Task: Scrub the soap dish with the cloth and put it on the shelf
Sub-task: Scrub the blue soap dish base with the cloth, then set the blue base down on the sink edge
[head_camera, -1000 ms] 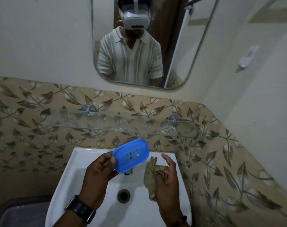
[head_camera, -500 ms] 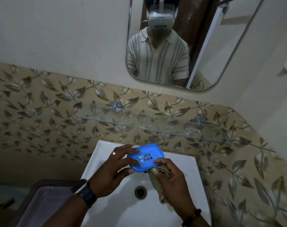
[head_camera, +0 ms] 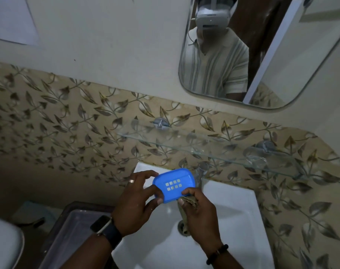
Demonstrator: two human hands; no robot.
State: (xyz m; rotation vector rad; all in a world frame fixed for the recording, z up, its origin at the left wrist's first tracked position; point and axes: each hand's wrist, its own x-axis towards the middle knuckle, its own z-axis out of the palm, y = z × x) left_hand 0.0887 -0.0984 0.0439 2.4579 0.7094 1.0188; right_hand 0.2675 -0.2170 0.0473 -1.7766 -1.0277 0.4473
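A blue plastic soap dish (head_camera: 175, 183) with several small drain holes is held over the white sink (head_camera: 233, 220). My left hand (head_camera: 135, 200) grips its left end, thumb on the front rim. My right hand (head_camera: 199, 212) holds a crumpled brownish cloth (head_camera: 188, 202) pressed against the dish's lower right edge; the cloth's tail hangs down toward the drain. A glass shelf (head_camera: 213, 150) runs along the tiled wall just above the sink, with nothing on the part I see.
A chrome tap (head_camera: 201, 169) stands right behind the dish. A mirror (head_camera: 281, 55) hangs above the shelf. A dark tub (head_camera: 74, 230) sits on the floor left of the sink, and a white toilet edge (head_camera: 4, 245) shows at far left.
My right hand brought the cloth up against the dish's edge, and my left hand shifted its grip around the left end. My head turned left, shifting the scene rightward.
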